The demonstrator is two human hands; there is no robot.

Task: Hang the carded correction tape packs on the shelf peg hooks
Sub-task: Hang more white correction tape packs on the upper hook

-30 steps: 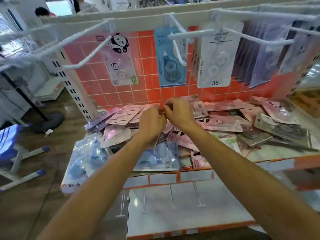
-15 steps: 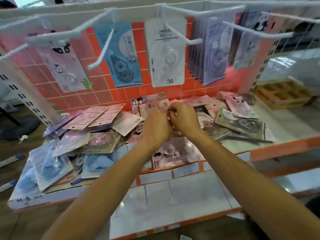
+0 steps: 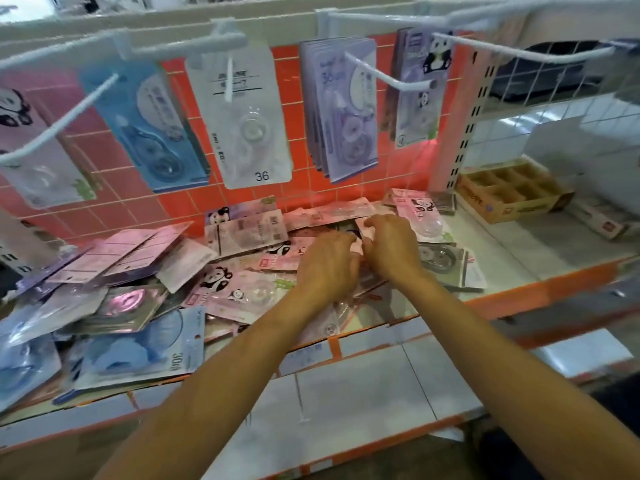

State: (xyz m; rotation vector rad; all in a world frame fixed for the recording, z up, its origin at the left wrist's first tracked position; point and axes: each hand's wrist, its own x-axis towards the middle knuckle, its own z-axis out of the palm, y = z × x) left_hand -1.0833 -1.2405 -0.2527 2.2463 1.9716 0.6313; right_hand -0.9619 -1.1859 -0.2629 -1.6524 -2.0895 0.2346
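Close together, left hand (image 3: 329, 268) and right hand (image 3: 391, 247), both tight on one pink pack (image 3: 366, 233).

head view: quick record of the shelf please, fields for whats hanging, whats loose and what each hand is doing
hanging on peg hooks: blue pack, white pack marked 36, purple stack, panda pack
loose pile: pink, blue and purple packs heaped on the shelf
left hand: fingers curled on a pink pack over the pile
right hand: pinches the same pink pack
beside: compartmented cardboard box
task state: held pack not yet on a hook
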